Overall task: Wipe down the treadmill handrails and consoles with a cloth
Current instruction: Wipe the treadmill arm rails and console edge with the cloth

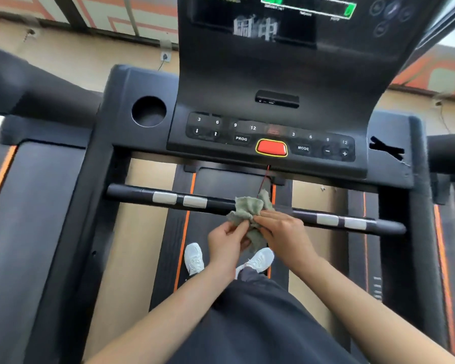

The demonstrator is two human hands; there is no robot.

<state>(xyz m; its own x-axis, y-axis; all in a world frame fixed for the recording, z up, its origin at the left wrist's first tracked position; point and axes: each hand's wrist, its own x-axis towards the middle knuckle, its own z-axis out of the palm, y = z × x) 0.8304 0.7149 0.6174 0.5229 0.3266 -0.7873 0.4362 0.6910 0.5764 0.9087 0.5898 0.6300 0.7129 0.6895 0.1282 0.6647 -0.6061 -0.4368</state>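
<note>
A crumpled grey-green cloth (250,211) is bunched between both hands, just in front of the black front handrail (132,193) with its silver sensor pads. My left hand (227,241) pinches the cloth's lower left edge. My right hand (284,232) grips its right side, with fingertips meeting the left hand's. Above the rail lies the treadmill console (271,137) with number keys, PROG and MODE buttons and a red stop button (271,147). The dark screen panel (286,27) rises behind it.
A round cup holder (149,111) sits left of the keys, and a torn taped patch (386,151) is on the right tray. A thin red safety cord (264,179) hangs from the stop button. Padded side handrails (24,85) flank the console. My white shoes (195,258) stand on the belt.
</note>
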